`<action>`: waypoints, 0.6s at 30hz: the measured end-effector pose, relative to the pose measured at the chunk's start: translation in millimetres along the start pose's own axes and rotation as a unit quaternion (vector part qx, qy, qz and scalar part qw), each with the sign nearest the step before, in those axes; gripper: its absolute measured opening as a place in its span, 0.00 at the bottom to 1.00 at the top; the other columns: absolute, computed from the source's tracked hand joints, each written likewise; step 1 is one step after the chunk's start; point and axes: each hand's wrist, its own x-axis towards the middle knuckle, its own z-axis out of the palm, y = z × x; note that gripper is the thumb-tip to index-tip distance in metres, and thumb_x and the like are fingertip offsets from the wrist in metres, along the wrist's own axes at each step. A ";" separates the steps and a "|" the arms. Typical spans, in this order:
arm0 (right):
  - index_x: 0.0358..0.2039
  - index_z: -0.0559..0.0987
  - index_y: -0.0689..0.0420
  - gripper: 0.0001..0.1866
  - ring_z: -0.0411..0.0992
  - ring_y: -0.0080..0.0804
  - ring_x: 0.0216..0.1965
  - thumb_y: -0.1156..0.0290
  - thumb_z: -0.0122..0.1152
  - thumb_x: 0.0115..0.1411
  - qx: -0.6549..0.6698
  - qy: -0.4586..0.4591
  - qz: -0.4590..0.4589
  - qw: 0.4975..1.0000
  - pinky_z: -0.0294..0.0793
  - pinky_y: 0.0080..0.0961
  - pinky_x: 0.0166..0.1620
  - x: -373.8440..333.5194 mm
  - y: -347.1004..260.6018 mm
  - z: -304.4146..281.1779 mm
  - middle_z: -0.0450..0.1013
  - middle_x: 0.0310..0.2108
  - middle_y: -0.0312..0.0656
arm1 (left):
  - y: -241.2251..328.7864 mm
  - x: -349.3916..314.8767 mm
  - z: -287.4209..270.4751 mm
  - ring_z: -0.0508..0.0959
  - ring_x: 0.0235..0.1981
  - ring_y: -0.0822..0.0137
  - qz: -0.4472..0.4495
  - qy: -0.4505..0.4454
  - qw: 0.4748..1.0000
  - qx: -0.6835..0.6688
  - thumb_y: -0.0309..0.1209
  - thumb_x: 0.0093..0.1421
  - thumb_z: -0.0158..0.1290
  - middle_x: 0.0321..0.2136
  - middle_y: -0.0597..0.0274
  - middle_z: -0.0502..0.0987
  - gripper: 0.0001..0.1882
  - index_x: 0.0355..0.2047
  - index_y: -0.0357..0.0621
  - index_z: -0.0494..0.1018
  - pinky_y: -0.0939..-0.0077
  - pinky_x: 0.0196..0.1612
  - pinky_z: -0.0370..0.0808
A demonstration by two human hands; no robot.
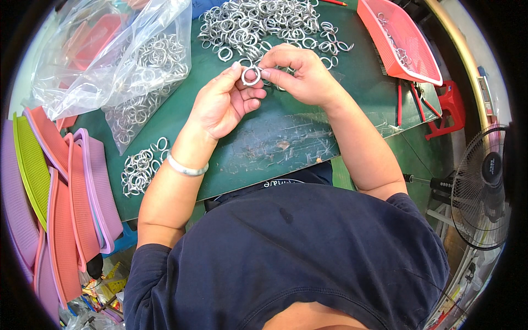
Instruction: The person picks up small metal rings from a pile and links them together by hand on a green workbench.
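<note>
Fingers of the left hand [223,103] pinch a silver metal ring [251,84] at its left side, the lower fingers loosely curled beneath it. On the ring's right side, the thumb and forefinger of the right hand [301,74] come close together; whether they grip it too, I cannot tell. Both hands are above the green table [275,146], just on the near side of a large loose heap of similar rings [258,25].

To the far left, a clear plastic bag [118,91] holds many more rings, gathered in its right and lower parts. At the far right, a coral mesh basket [422,76] has a few rings lying along its bottom. Just left of the left forearm is a small ring pile [144,168], directly on the table. Beyond the table's left edge, purple, green and coral baskets [66,236] stand tilted on edge, packed against each other.
</note>
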 end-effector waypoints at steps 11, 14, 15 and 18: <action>0.30 0.75 0.58 0.06 0.69 0.33 0.36 0.76 0.55 0.49 -0.154 -0.007 0.026 0.988 0.66 0.26 0.41 -0.2 5.3 -6.5 0.71 0.31 0.39 | 6.1 1.5 -11.6 0.76 0.28 0.64 0.040 0.077 0.996 -0.036 0.28 0.55 0.46 0.29 0.53 0.74 0.08 0.21 0.39 0.68 0.78 0.28 0.75; 0.25 0.75 0.56 0.06 0.65 0.36 0.39 0.70 0.59 0.45 -0.240 -0.053 0.045 0.968 0.61 0.31 0.45 -4.1 11.1 -4.5 0.70 0.34 0.38 | 8.3 1.2 -14.4 0.75 0.26 0.64 0.048 0.087 0.995 -0.003 0.26 0.52 0.46 0.28 0.53 0.74 0.05 0.22 0.39 0.67 0.78 0.27 0.74; 0.25 0.76 0.55 0.07 0.64 0.36 0.41 0.68 0.60 0.44 -0.274 -0.053 0.047 0.959 0.60 0.33 0.46 -4.4 8.2 -4.1 0.69 0.34 0.38 | 7.5 2.3 -15.2 0.75 0.26 0.64 0.055 0.087 0.995 0.004 0.26 0.52 0.46 0.27 0.54 0.74 0.03 0.24 0.39 0.67 0.78 0.27 0.74; 0.22 0.78 0.56 0.13 0.60 0.38 0.47 0.60 0.64 0.40 -0.359 -0.053 0.044 0.931 0.56 0.38 0.49 -7.4 -3.5 0.4 0.68 0.38 0.39 | 5.2 3.6 -19.0 0.75 0.25 0.65 0.072 0.084 0.994 0.018 0.24 0.50 0.45 0.27 0.55 0.74 0.04 0.28 0.39 0.67 0.78 0.27 0.74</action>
